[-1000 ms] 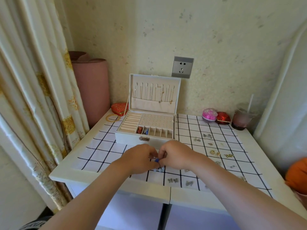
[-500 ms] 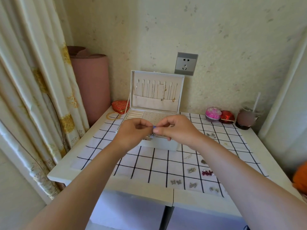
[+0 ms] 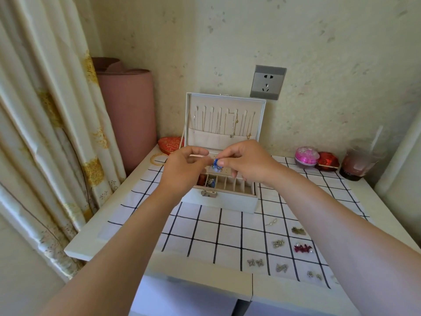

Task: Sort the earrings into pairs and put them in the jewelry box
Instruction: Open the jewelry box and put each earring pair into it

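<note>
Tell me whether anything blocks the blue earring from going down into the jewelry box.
Nothing visible does. The right hand pinches the blue earring above the open jewelry box, whose lid stands upright behind, and empty front compartments lie uncovered beneath.

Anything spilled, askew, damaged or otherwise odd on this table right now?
Nothing stands out. The jewelry box sits open and level on the checked cloth, the left hand and right hand pinch blue earrings above it, and loose earrings lie in small groups.

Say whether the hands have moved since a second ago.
Yes. Left hand and right hand went from in front of the jewelry box to over it.
</note>
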Demonstrator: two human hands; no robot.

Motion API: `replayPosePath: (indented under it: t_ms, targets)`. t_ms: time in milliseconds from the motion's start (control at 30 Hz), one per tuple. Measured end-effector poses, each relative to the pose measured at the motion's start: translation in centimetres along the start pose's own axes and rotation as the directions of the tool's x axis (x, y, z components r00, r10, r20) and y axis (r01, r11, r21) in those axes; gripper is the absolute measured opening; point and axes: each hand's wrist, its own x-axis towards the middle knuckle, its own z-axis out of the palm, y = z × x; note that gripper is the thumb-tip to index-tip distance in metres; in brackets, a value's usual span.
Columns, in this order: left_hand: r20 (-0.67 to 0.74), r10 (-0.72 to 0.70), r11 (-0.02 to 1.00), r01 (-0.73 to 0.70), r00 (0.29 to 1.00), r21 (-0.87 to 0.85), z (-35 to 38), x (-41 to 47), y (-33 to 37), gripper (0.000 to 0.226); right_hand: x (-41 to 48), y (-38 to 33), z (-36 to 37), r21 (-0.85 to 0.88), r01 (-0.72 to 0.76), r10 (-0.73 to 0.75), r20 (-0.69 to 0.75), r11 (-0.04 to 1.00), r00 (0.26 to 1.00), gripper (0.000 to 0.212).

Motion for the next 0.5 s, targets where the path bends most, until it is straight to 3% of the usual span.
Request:
replayPosePath:
  t_ms: [67, 133, 200, 300, 500]
  targets:
    - [0.039, 0.046, 0.974, -0.053, 0.998, 0.219, -0.1, 0.6, -0.9, 0.012, 1.0, 0.7, 0.0, -0.04, 0.006, -0.007, -0.019, 0.999, 1.0, 0.009]
    - [0.149, 0.097, 0.839, -0.162, 0.984, 0.52, -0.2, 1.0, -2.1, 0.018, 1.9, 1.6, 0.1, -0.075, 0.002, -0.003, -0.014, 0.997, 1.0, 0.009]
    - [0.241, 0.117, 0.698, -0.253, 0.963, 0.67, -0.1, 1.2, -3.1, 0.019, 2.7, 2.3, 0.3, -0.087, -0.003, 0.003, 0.005, 0.996, 1.0, 0.008]
    - [0.293, 0.146, 0.578, -0.322, 0.945, 0.75, 0.3, 1.6, -3.7, 0.022, 3.3, 3.2, 0.7, -0.065, -0.011, 0.011, -0.004, 0.998, 1.0, 0.007]
    - [0.302, 0.141, 0.531, -0.33, 0.943, 0.78, 0.5, 2.1, -3.0, 0.02, 3.8, 3.7, 0.9, -0.014, -0.044, 0.044, -0.024, 0.999, 0.999, 0.014]
